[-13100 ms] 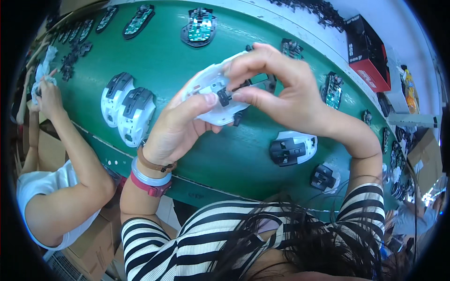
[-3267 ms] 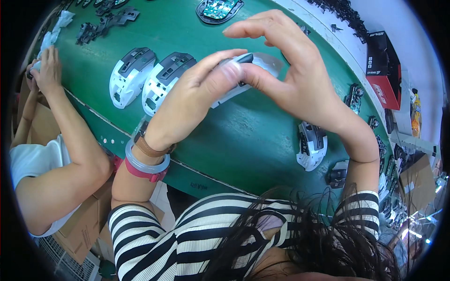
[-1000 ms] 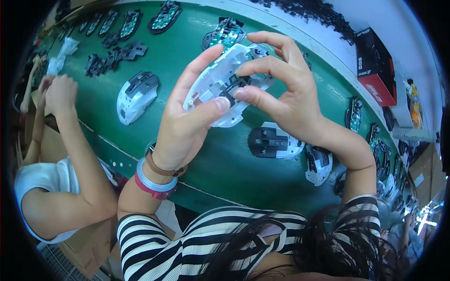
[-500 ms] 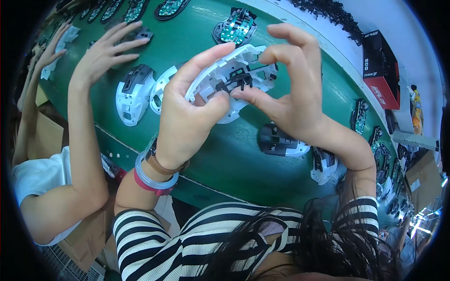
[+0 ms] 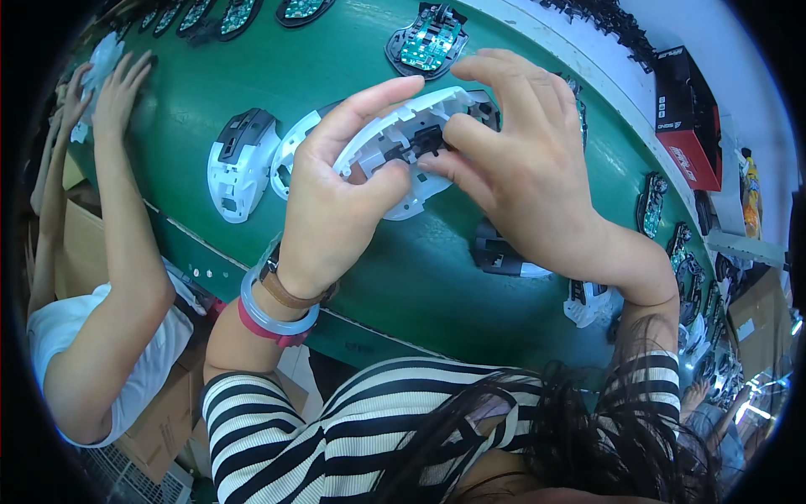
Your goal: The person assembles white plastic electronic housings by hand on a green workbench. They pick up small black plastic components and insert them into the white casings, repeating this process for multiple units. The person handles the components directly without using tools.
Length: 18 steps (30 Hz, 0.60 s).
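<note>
My left hand (image 5: pixel 332 189) grips a white mouse shell (image 5: pixel 410 206), tilted with its hollow inside toward me; the thumb reaches into the near side and the fingers wrap behind. Inside the shell lies a black plastic part (image 5: pixel 426 141). My right hand (image 5: pixel 533 160) is closed over the shell's right side, thumb and index finger pinching at the black part. The fingertips partly hide what they hold. Left of the shell, on the green table (image 5: pixel 361 277), lie a white and black mouse shell (image 5: pixel 239 168) and another white shell (image 5: pixel 290 155).
Beyond my hands lies a mouse base with a green circuit board (image 5: pixel 424 50); several more line the far edge. A black and red box (image 5: pixel 688 118) stands at the right. Another shell (image 5: pixel 504 252) lies below my right wrist. A co-worker's arm (image 5: pixel 126 210) reaches in at left.
My right hand has turned and come down onto the shell, its fingers now closing over the black part's right end. The co-worker's hand has drawn back leftward toward a pale plastic bag.
</note>
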Each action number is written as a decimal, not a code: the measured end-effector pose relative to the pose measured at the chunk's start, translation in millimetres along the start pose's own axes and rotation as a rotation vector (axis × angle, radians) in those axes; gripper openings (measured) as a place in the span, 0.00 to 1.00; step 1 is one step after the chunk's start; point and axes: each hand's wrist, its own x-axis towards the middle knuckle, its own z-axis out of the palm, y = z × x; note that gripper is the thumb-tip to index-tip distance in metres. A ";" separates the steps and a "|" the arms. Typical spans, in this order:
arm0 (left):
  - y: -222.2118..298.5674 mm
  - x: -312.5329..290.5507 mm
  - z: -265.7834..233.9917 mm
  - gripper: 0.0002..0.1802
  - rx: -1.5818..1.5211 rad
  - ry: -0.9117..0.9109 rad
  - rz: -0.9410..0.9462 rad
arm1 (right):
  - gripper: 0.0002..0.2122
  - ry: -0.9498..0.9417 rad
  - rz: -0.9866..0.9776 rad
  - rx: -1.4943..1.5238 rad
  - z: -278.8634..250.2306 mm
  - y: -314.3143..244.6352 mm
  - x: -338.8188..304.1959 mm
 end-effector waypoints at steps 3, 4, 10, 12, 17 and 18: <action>3.6 -0.3 1.4 0.30 0.000 -0.003 -0.035 | 0.13 0.000 -0.008 -0.015 -7.4 3.5 -0.7; 4.5 -0.9 1.9 0.30 0.013 -0.005 -0.027 | 0.15 0.001 0.008 0.064 -10.9 5.9 -3.4; 7.2 -0.3 1.0 0.29 -0.024 0.012 -0.005 | 0.26 0.002 0.090 0.512 -6.9 19.6 -0.3; 9.0 1.4 0.4 0.29 0.005 -0.011 0.003 | 0.26 -0.110 0.225 0.721 2.3 21.8 0.0; 7.7 7.2 -4.7 0.31 0.066 -0.155 0.008 | 0.19 -0.317 0.505 0.986 -5.5 25.9 5.9; 10.3 5.7 -3.6 0.33 0.006 -0.172 -0.031 | 0.18 -0.355 0.503 0.947 -6.4 27.9 5.4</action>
